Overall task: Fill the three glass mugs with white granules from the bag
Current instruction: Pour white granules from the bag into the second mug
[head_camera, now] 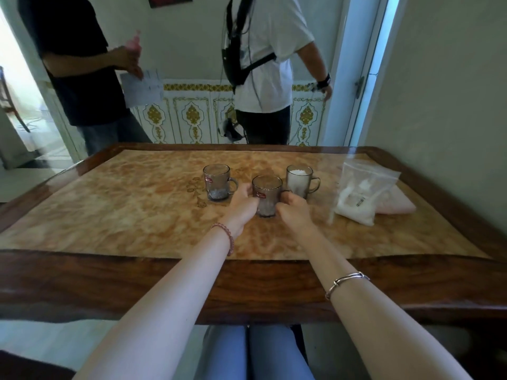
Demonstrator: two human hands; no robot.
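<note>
Middle mug [266, 193] gripped by both hands, left hand [244, 204], right hand [294, 209], bag [362, 193] near table [164, 281] edge

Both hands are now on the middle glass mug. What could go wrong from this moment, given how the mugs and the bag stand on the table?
1. The left hand and right hand hold the middle smoked-glass mug, close to the full glass mug of white granules; a nudge might spill it.
2. The clear plastic bag of granules lies slumped on its side; granules may leak if its mouth is open.
3. The left glass mug holds little; it could be forgotten.
</note>
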